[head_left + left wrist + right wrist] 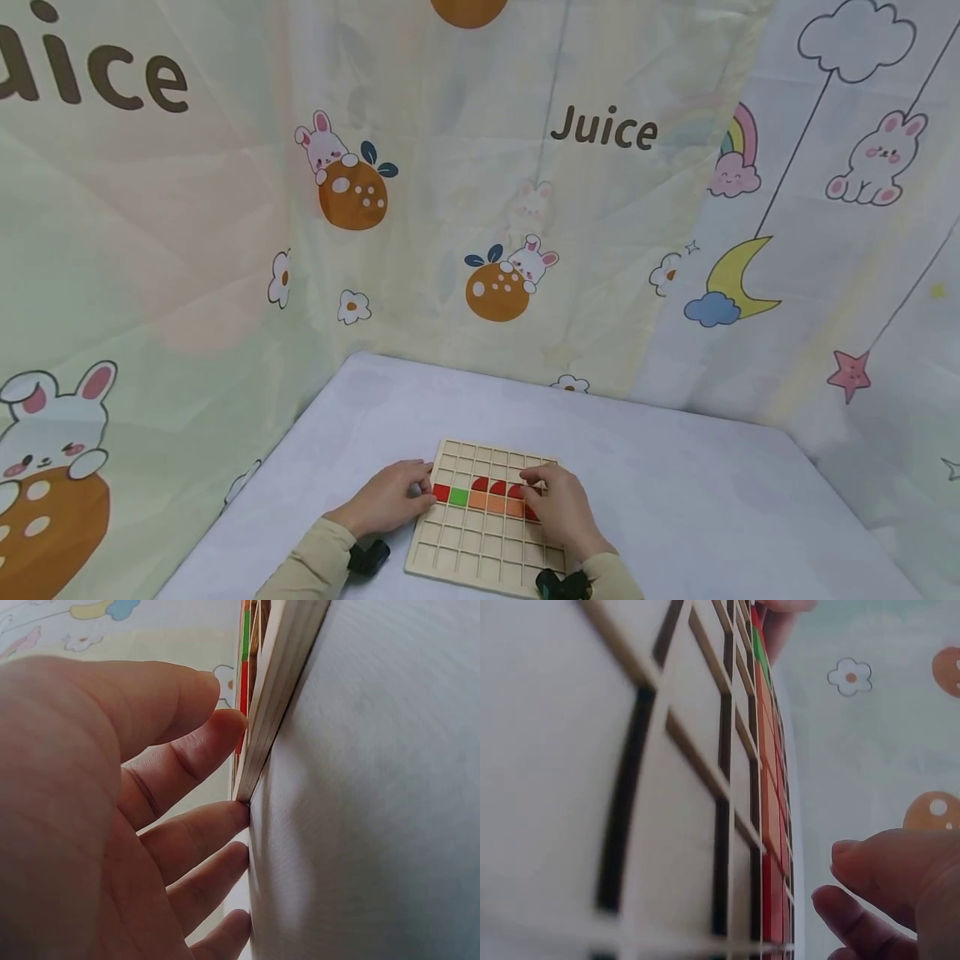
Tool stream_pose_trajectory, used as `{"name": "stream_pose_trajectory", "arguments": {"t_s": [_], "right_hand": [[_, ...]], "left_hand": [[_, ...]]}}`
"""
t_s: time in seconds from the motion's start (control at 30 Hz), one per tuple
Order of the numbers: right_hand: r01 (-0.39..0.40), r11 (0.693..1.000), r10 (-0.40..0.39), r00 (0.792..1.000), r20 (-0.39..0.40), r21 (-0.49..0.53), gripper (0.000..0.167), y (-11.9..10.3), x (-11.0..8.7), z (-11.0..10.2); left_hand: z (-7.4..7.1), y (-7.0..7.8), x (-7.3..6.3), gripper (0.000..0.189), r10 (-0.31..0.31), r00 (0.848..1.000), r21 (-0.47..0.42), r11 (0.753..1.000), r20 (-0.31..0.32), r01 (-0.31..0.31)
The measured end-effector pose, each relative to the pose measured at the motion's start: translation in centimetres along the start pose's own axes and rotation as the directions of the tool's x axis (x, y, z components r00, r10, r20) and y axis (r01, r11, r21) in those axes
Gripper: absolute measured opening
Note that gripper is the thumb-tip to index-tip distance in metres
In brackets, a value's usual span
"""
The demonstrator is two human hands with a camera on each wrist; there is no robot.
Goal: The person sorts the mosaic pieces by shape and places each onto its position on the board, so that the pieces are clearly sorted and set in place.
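Note:
A wooden grid board [468,546] lies on the white table. Across it runs a row of tiles: a red square [442,493], a green square [459,497], several orange squares [496,503] and a red piece partly covered by the right hand. Red tiles with a curved edge [481,483] sit in the row behind. My left hand [386,500] rests at the board's left edge, its fingers loosely extended near the red square. My right hand [562,508] hovers over the right side; in the right wrist view its thumb [877,859] and index finger stand apart with nothing visible between them.
The white table [697,508] extends around the board. Behind and beside it hangs a printed cloth [420,275] with rabbits, oranges and flowers. A dark wrist device [368,558] is on the left wrist, another [562,585] on the right.

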State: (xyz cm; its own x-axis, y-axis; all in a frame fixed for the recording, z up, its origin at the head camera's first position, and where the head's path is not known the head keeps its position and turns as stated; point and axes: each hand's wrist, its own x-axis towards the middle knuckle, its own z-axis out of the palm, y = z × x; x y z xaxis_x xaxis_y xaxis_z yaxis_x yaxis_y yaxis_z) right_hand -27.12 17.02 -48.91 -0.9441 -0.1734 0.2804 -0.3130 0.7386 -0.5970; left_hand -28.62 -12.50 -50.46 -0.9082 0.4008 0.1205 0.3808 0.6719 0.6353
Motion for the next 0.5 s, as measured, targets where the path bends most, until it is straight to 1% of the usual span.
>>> {"name": "stream_pose_trajectory", "arguments": {"t_s": [0.3,0.5], "right_hand": [[-0.085,0.995,0.081,0.993,-0.086,-0.047,0.018,1.0,-1.0,-1.5],[-0.162,0.985,0.155,0.983,-0.101,-0.062,0.018,1.8,-1.6,-2.1]], "left_hand": [[-0.1,0.1,0.1,0.021,0.004,1.000,0.007,1.000,-0.009,-0.004],[0.0,0.1,0.0,0.021,-0.004,1.000,0.001,1.000,-0.004,0.004]]}}
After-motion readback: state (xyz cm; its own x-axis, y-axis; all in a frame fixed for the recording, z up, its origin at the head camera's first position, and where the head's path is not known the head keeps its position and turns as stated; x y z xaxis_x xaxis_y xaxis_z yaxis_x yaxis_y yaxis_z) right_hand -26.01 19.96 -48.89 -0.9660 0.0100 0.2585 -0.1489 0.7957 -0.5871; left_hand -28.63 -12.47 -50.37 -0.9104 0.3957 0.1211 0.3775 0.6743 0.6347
